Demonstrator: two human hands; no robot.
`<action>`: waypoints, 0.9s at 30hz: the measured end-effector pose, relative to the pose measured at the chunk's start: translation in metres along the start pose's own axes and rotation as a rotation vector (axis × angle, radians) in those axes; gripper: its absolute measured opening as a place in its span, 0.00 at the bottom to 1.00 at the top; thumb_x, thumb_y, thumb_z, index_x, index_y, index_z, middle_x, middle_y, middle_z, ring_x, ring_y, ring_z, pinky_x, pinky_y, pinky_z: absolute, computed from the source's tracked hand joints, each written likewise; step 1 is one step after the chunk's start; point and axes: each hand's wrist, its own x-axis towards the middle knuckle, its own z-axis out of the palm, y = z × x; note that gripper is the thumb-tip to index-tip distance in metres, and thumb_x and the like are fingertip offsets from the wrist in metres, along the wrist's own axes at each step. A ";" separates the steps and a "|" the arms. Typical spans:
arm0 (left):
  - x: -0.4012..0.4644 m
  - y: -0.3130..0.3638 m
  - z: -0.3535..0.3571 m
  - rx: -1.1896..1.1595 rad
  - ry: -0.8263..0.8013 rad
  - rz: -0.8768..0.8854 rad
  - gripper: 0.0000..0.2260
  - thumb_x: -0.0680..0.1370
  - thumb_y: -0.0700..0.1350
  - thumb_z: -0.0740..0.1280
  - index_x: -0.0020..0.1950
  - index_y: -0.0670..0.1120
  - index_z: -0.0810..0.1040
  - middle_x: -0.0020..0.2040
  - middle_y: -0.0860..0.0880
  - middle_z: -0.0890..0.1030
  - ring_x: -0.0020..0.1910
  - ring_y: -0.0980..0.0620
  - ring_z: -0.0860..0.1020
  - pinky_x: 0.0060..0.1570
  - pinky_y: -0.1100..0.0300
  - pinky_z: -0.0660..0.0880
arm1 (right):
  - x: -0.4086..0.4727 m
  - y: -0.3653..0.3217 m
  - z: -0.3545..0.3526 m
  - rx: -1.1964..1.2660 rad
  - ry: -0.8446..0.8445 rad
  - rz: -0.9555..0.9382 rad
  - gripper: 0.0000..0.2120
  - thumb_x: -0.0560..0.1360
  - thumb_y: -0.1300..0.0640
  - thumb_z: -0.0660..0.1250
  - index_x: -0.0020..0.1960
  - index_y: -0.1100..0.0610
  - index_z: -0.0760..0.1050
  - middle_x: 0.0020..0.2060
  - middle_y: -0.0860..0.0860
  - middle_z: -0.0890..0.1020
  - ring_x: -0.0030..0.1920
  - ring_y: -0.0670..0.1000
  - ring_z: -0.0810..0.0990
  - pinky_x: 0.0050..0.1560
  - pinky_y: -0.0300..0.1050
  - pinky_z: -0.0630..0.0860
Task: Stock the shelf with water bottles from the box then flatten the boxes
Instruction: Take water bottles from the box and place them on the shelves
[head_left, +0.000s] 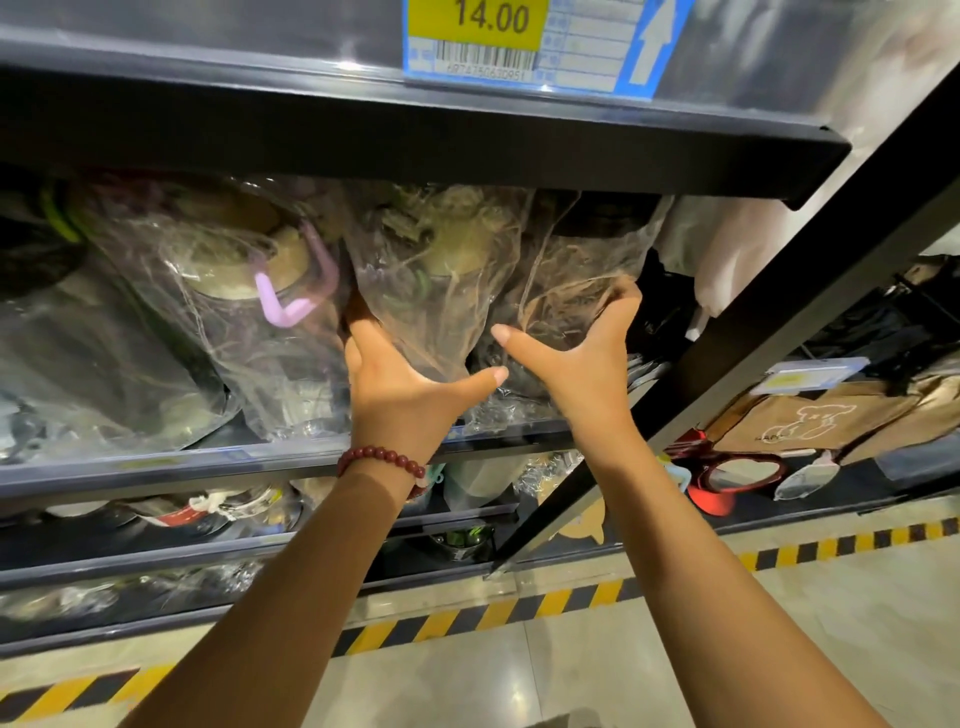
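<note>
Head cam, looking up into a black metal shelf unit (363, 457). Both of my hands are on water bottles wrapped in clear crinkled plastic bags, standing on the middle shelf.

My left hand (400, 384), with a dark red bead bracelet (384, 460) on the wrist, grips the middle bagged bottle (441, 270) low down: thumb spread out to the right across the bag's lower front, fingers wrapped round its left side and mostly hidden behind it.

My right hand (576, 348) holds the right-hand bagged bottle with a dark lid (582, 260): fingers curled over its right side, thumb stretched wide to the left across the front. The two thumbs nearly cross, just apart.

Left of these stands another bagged clear bottle with a pale purple handle (291, 296), touching the middle one. More bagged bottles sit further left, blurred.

Yellow price label reading 14.00 (478, 21) on the upper shelf edge. Lower shelves hold more wrapped items, can't tell what. Black-and-yellow hazard tape (467, 618) runs along the pale tiled floor. Tan fabric bags with a bear outline (810, 421) on the neighbouring unit to the right. No box in view.
</note>
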 end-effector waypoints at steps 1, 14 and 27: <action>-0.002 -0.005 -0.001 -0.022 -0.024 0.025 0.45 0.57 0.53 0.81 0.66 0.42 0.61 0.64 0.46 0.65 0.63 0.49 0.67 0.61 0.59 0.67 | 0.000 0.000 -0.002 0.019 -0.026 0.004 0.37 0.64 0.51 0.79 0.58 0.47 0.53 0.53 0.42 0.66 0.49 0.25 0.65 0.48 0.21 0.65; -0.043 -0.038 -0.021 0.046 -0.007 0.133 0.41 0.67 0.53 0.75 0.75 0.49 0.59 0.71 0.48 0.68 0.68 0.52 0.70 0.65 0.51 0.71 | -0.016 -0.004 -0.020 -0.038 -0.032 0.056 0.45 0.63 0.48 0.79 0.71 0.48 0.56 0.67 0.47 0.64 0.67 0.44 0.65 0.66 0.37 0.65; -0.148 -0.005 -0.162 0.522 -0.027 0.225 0.26 0.70 0.44 0.75 0.66 0.42 0.73 0.62 0.45 0.76 0.61 0.45 0.75 0.59 0.59 0.68 | -0.137 -0.080 -0.038 -0.371 -0.343 0.042 0.37 0.71 0.53 0.74 0.73 0.57 0.60 0.68 0.55 0.65 0.69 0.53 0.63 0.64 0.39 0.59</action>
